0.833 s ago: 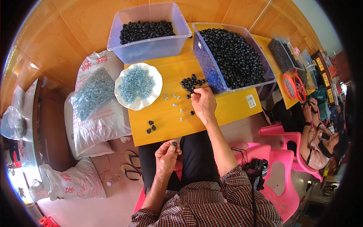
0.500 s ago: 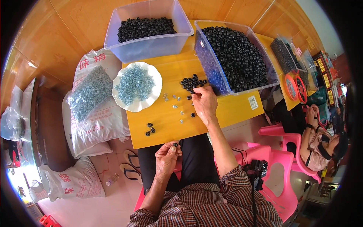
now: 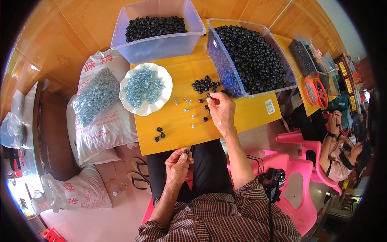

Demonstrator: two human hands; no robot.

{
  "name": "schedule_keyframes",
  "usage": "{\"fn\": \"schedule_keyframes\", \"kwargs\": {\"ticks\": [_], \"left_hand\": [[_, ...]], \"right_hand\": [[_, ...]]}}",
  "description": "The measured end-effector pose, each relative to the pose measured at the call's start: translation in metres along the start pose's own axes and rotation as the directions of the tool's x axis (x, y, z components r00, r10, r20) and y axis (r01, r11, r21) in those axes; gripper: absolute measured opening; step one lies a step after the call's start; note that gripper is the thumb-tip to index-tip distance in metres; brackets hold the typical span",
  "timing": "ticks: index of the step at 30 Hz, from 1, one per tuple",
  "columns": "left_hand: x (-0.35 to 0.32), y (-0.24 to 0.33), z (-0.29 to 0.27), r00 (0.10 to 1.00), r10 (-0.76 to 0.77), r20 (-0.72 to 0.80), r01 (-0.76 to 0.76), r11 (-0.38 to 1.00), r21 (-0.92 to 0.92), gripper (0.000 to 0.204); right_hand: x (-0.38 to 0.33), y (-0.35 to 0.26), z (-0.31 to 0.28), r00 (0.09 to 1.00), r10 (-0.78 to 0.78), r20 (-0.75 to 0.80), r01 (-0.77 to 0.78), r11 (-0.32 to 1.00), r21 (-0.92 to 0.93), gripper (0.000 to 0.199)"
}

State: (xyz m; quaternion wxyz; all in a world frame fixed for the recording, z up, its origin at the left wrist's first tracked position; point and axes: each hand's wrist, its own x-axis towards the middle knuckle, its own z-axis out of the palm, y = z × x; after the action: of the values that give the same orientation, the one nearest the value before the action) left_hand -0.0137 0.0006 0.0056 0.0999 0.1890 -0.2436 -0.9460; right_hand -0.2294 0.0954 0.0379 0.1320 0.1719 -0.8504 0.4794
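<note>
My left hand (image 3: 177, 166) is closed over my lap at the table's near edge, pinching a small black ring-shaped piece (image 3: 186, 152) between thumb and finger. Over the table, my right hand (image 3: 222, 112) has thumb and forefinger closed on another black ring-shaped piece (image 3: 208, 96). Just beyond those fingertips lies a loose pile of black pieces (image 3: 203, 85). A few single black pieces (image 3: 205, 119) lie beside the hand. Small clear pieces (image 3: 186, 109) are scattered left of it. Several black pieces (image 3: 160, 134) sit grouped near the table's front left.
A white scalloped plate (image 3: 168, 90) of clear bluish pieces is at left. Two translucent bins of black pieces stand behind, one left (image 3: 161, 50) and one right (image 3: 262, 92). White sacks (image 3: 111, 139) lean beside the table (image 3: 254, 117). Another person (image 3: 342, 155) sits at far right.
My right hand has shifted slightly right, away from the pile, and a black piece now shows at its fingertips. My left hand keeps its piece in nearly the same place.
</note>
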Motion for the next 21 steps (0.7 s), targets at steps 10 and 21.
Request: {"fn": "schedule_keyframes", "kwargs": {"ticks": [10, 21], "left_hand": [[-0.003, -0.003, 0.001, 1.0, -0.007, 0.003, 0.007, 1.0, 0.001, 0.015], [-0.011, -0.008, 0.002, 1.0, -0.014, -0.009, 0.014, 0.998, 0.06, 0.019]], "right_hand": [[-0.029, 0.003, -0.025, 0.994, -0.097, -0.045, 0.089, 0.984, -0.153, 0.01], [-0.054, 0.002, -0.04, 0.999, -0.028, -0.033, 0.026, 0.998, -0.059, 0.011]]}}
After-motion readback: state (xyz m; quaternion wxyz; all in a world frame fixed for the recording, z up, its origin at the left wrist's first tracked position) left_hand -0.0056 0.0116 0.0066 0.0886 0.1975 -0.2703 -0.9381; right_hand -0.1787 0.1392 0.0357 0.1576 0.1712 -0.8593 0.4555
